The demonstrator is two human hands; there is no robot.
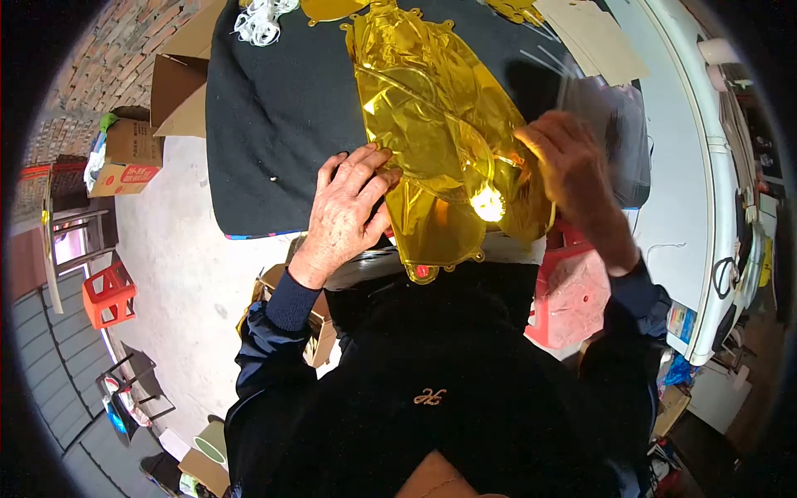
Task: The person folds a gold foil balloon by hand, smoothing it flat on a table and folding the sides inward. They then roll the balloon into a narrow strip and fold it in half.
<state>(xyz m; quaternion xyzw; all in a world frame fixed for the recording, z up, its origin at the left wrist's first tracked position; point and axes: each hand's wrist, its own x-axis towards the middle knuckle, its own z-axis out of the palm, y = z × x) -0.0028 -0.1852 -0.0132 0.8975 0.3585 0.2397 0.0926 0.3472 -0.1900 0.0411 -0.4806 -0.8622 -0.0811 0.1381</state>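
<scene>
A large shiny gold foil sheet, creased and with small tabs along its edges, lies across the dark cloth and hangs over its near edge. My left hand rests on the left edge of the foil, its fingers bent; whether they pinch the foil is hard to tell. On the right, my right hand is blurred, with fingers curled together at the foil's right edge. Bright light reflects off the foil's lower right part.
The black cloth covers the table. White string lies at its top left, beige card sheets and clear plastic bags on the right. A red stool and cardboard boxes stand at the left.
</scene>
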